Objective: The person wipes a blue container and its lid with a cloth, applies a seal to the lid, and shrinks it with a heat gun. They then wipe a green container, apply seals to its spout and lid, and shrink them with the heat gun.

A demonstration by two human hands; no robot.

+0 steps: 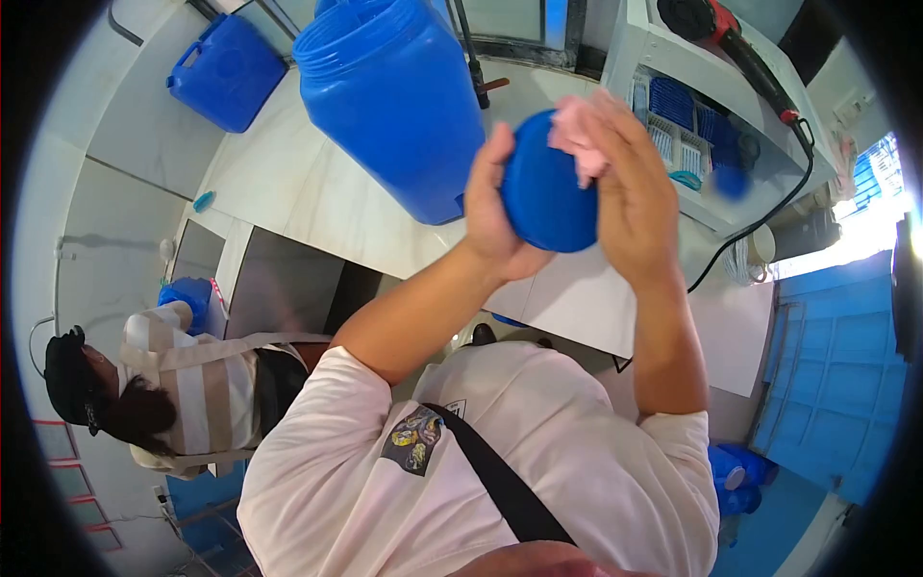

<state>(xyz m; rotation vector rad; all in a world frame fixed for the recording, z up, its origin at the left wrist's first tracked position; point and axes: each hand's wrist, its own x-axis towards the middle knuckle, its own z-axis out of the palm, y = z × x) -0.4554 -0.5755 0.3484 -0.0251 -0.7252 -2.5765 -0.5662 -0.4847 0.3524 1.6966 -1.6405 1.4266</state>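
My left hand grips a round blue lid by its edge, thumb along the near side. In my right hand is a crumpled pink cloth, pressed against the lid's upper right part. The lid is held up above the counter's front edge. Just left of it stands a large blue jerrycan with a wide threaded mouth, uncapped.
A second blue jerrycan stands at the back left of the counter. On the right, a white shelf unit holds baskets, with a red-and-black heat gun and its cable on top. A person sits at left.
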